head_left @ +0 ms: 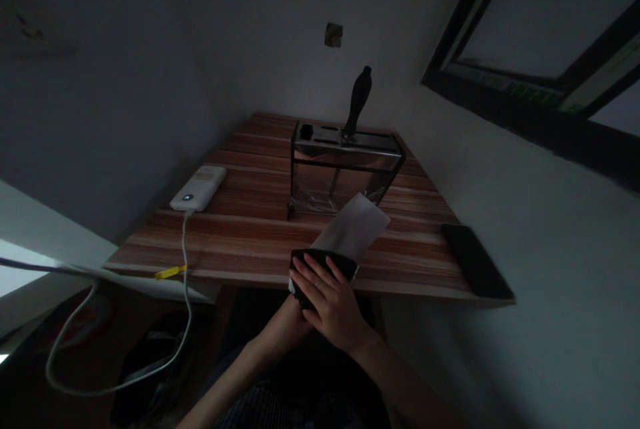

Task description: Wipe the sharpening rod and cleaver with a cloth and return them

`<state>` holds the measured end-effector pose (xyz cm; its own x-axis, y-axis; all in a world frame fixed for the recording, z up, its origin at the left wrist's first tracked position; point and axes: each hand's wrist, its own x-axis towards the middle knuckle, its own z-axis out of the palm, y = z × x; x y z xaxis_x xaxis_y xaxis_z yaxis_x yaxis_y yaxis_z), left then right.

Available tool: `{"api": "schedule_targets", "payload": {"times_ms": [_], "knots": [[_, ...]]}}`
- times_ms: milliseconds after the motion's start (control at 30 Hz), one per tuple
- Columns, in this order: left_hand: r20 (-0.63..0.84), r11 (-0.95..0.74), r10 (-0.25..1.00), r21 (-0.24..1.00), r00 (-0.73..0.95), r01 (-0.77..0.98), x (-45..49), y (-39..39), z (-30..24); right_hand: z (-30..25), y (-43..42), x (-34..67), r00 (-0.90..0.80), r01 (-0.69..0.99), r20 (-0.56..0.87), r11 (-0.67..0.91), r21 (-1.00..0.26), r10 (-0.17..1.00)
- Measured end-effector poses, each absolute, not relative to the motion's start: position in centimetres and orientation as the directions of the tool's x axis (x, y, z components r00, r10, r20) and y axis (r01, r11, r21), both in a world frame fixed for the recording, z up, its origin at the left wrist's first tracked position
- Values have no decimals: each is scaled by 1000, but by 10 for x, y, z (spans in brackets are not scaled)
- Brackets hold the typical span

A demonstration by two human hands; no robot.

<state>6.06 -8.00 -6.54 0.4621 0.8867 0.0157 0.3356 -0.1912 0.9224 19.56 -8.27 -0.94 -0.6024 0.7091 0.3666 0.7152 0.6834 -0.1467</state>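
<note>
A wide, flat, pale blade [350, 229], shaped like a cleaver's, points away from me over the table's front edge. Its near end goes under a black cloth-like piece [305, 261], and its handle is hidden. My right hand [327, 296] lies over the black piece, fingers wrapped across it, with a ring on one finger. Beneath it, my left hand [296, 319] shows little more than the wrist; its fingers are hidden. Beyond the blade stands a clear-sided knife holder [320, 182] with a black frame. A black handle [359, 99] sticks up from its top.
On the striped wooden table [250, 209], a white power bank [200, 188] sits at left. Its white cable [186, 256] hangs past the front edge beside a yellow strip [170, 272]. A black phone [475, 261] lies at the right edge. Walls stand close behind and right.
</note>
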Motion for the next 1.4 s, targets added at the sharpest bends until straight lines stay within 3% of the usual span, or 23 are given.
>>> {"api": "schedule_targets", "payload": {"times_ms": [167,600,1167,1400], "knots": [[-103,-111,859,919,501,379,60,-78,-63,-2,-76,204,-590,729,359,669,-148,723],[-154,-65,860,913,487,402,62,-80,-37,14,-46,221,-395,832,483,527,-173,782],[-210,-18,848,906,487,422,60,-82,-34,33,-6,256,-288,862,622,479,-163,728],[-195,-37,853,902,484,430,60,-81,-34,42,1,268,-196,847,656,463,-261,729]]}}
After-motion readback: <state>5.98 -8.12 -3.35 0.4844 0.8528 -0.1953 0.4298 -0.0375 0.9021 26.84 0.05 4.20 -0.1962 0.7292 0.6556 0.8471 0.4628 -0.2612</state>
